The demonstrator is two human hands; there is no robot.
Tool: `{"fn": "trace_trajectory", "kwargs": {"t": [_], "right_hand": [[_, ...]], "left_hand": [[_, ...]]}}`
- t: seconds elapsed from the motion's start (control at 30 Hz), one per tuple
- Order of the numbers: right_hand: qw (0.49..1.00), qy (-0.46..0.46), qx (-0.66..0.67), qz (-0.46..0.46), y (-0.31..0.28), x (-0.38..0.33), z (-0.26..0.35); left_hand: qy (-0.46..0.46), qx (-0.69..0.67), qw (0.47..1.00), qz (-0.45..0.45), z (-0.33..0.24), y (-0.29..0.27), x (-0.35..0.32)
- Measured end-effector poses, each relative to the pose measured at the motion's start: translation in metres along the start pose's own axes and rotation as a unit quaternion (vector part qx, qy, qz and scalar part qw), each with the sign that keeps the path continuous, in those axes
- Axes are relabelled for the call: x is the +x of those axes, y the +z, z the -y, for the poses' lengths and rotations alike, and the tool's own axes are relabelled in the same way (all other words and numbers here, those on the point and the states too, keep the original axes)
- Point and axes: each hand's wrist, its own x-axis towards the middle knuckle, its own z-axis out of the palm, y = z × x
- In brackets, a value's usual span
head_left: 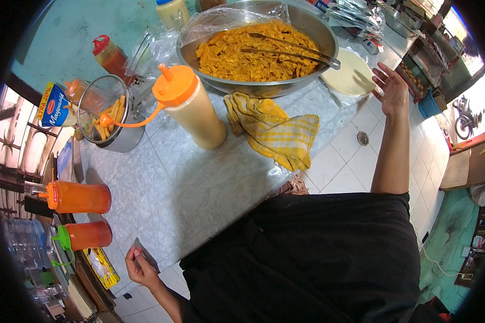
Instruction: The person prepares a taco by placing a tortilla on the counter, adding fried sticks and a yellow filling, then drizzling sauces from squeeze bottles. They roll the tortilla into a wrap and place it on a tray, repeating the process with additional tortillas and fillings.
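Note:
My left hand (141,267) is over the table's near left edge, its fingers loosely bent and nothing visible in them. A yellow packet (101,267) and a green-capped squeeze bottle (89,236) of red sauce lie nearest to it. My right hand (392,92) is held out palm up at the table's right edge, fingers spread and without anything in them. Close by it is a stack of pale round flatbread sheets (349,74). Left of that stands a large steel bowl (248,88) of orange-yellow shredded filling (226,51), with metal tongs (296,54) resting in it.
A yellow checked cloth (277,134) lies before the bowl, beside an orange-capped squeeze bottle (196,116) of cream sauce. Fries (105,123) sit in a wire strainer on a steel pot (126,140) at left. An orange sauce bottle (81,197) lies near the left edge.

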Motion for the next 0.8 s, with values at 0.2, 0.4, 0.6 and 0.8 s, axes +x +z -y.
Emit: {"fn": "trace_trajectory", "kwargs": {"t": [0.2,0.4,0.6,0.8], "right_hand": [[1.000,0.014,-0.001,0.016,0.001,-0.001,0.001],[0.994,-0.012,-0.095,0.046,0.008,-0.007,-0.005],[0.932,-0.130,-0.320,0.112,-0.012,0.013,-0.033],[0.705,-0.437,-0.554,0.077,-0.010,0.006,-0.051]], "left_hand": [[0.006,0.010,1.000,0.001,0.004,-0.002,0.001],[-0.015,0.002,1.000,0.009,0.006,-0.003,-0.001],[-0.008,-0.002,1.000,-0.008,0.002,0.001,0.000],[-0.006,0.004,1.000,0.016,0.005,-0.003,-0.001]]}}
